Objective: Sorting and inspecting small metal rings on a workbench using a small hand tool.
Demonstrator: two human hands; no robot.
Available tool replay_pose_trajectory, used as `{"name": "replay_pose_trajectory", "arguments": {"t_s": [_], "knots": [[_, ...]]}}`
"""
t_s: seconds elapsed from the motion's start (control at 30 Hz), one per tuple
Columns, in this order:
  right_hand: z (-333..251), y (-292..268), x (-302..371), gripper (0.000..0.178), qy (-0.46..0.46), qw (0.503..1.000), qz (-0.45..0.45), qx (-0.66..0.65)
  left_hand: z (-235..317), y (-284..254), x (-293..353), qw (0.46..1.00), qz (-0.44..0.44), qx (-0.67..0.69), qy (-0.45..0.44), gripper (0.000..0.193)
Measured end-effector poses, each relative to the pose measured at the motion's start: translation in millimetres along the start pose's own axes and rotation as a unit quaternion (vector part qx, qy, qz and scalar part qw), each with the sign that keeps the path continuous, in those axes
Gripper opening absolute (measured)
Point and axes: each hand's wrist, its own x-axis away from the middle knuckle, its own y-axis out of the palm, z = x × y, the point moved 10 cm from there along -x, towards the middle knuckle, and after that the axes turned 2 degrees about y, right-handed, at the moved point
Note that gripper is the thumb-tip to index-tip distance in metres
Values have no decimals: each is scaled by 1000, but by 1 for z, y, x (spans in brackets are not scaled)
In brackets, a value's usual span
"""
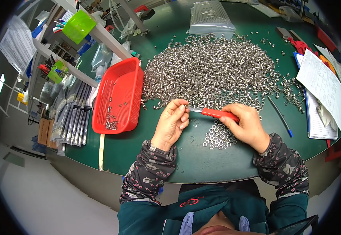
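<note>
My right hand (245,124) is closed around the red handle of a utility knife (220,114), its blade pointing left. Between the thumb and fingers of my left hand (172,120) is a small metal ring (186,105), and the blade's tip reaches it. Beyond both hands spreads a large heap of small shiny metal rings (209,70). Just below the knife, a smaller group of rings (219,136) lies flat on the green tabletop (194,164).
A red plastic basket (117,92) with a few metal pieces stands at left. To the right lie a blue-capped pen (281,117) and papers on a clipboard (322,84). A stack of clear plastic trays (211,17) sits behind the heap. A metal frame (111,43) rises at the left.
</note>
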Motion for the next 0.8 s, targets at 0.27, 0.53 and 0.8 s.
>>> {"name": "replay_pose_trajectory", "arguments": {"t_s": [0.27, 0.53, 0.8], "knots": [[8, 7, 0, 21, 33, 999, -31, -15, -1, 0, -1, 1000, -2, -13, 7, 13], [12, 10, 2, 20, 50, 998, -43, -8, 0, -2, -1, 999, 6, -45, 28, 14], [5, 6, 2, 17, 30, 999, -16, 30, -1, -5, 1, 998, 28, -52, 26, 13]]}}
